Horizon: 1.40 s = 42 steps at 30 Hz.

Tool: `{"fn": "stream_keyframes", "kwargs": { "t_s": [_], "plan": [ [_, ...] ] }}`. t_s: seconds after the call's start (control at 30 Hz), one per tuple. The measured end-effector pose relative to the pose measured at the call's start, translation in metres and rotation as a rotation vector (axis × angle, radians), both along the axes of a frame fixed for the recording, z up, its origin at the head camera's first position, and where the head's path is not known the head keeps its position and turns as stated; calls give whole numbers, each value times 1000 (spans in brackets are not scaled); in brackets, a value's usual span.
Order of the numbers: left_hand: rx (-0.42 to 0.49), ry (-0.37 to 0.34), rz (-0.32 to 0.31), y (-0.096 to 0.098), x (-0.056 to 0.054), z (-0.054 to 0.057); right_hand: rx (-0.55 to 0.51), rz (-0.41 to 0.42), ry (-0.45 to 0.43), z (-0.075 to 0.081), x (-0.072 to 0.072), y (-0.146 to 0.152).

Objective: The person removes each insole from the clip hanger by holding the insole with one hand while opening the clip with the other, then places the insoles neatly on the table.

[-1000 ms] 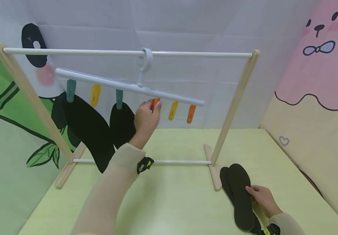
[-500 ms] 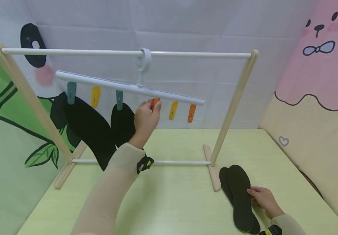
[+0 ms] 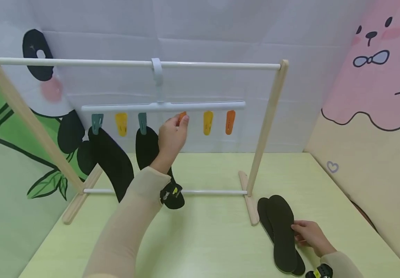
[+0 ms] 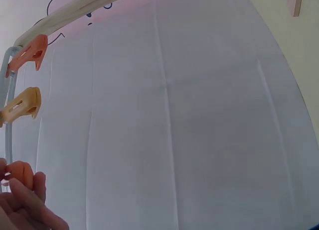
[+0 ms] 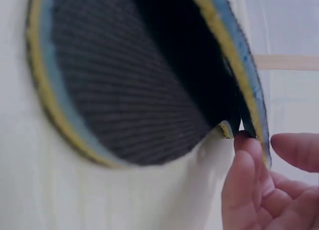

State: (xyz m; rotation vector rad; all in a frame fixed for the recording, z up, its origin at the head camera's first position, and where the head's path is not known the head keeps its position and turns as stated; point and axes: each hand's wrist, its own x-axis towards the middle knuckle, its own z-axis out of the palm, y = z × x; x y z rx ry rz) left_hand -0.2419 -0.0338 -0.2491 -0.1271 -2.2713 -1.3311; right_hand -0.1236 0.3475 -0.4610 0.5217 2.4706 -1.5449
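Observation:
My left hand (image 3: 172,141) pinches an orange clip (image 3: 182,115) under the white hanger (image 3: 123,107), which hangs level from the rack's top bar. In the left wrist view, thumb and fingertips squeeze that orange clip (image 4: 22,173). Two black insoles hang from teal clips: one insole (image 3: 113,162) at the far left, the other insole (image 3: 146,144) partly hidden behind my left hand and forearm. Low on the right, my right hand (image 3: 311,236) pinches the edge of an upper insole (image 3: 280,231) lying across a lower insole (image 3: 264,212). The right wrist view shows the upper insole's edge (image 5: 249,85) between thumb and fingers.
Yellow clips (image 3: 208,122) and another orange clip (image 3: 230,122) hang with nothing in them. The rack's wooden post (image 3: 267,127) and foot (image 3: 249,199) stand left of the loose insoles. A white sheet (image 3: 200,88) backs the pale table (image 3: 213,239).
The hanger has swung from slanting to level, its left end dropping and right end rising. The rack's top has shifted left in view. Both hands keep their holds.

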Motion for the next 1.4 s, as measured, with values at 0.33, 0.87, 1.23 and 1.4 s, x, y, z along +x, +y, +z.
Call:
{"fn": "stream_keyframes", "kwargs": {
  "t_s": [0.33, 0.87, 1.23, 1.4],
  "plan": [
    [100, -25, -100, 1, -2, -1, -46, -4, -33, 3, 4, -2],
    [218, -99, -243, 1, -3, 2, -65, -11, -53, -2, 6, 1],
    [159, -95, -224, -6, -2, 2, -70, -22, -33, 2, 9, 4],
    [129, -26, -130, -8, -6, -1, -70, -31, -30, 2, 9, 4]
  ]
}}
